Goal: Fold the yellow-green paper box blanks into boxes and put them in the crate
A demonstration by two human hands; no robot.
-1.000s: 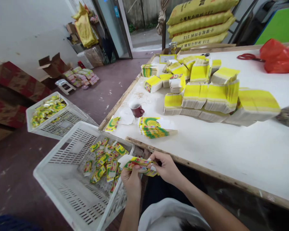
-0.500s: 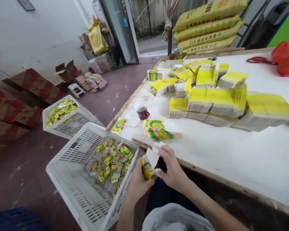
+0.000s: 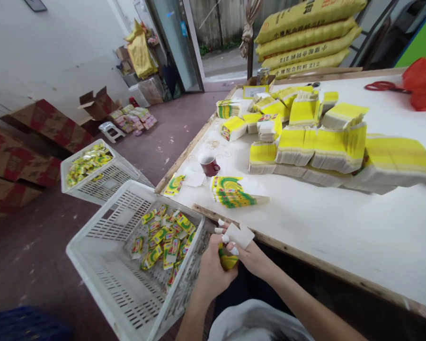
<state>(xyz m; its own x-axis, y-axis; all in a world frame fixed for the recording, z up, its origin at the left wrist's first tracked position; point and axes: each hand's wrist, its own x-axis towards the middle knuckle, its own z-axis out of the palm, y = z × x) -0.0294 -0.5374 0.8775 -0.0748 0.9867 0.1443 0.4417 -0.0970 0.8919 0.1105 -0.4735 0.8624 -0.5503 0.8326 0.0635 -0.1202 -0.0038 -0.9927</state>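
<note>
In front of my lap, below the table edge, my left hand [image 3: 216,269] grips a small yellow and green paper box [image 3: 228,261]. A plain white flap [image 3: 240,235] stands up from it, partly covering my right hand [image 3: 252,258]. The right fingers, with white coverings on several tips, are bent against the box and flap. Past my hands, on the table, lies a fanned stack of flat printed boxes [image 3: 230,190]. Left of my hands, a white plastic crate [image 3: 92,237] holds several folded yellow and green boxes [image 3: 171,248].
A dark red mug [image 3: 209,166] stands behind the fanned stack. Stacks of yellow-topped cards [image 3: 301,142] fill the table's far side. Red-handled scissors [image 3: 381,85] lie by a red plastic bag [image 3: 424,85]. A second crate [image 3: 110,182] stands on the floor.
My right hand has turned and moved lower, with its fingers now closer to the left hand. The white flap now lies across the right fingers. The box has shifted slightly right.
</note>
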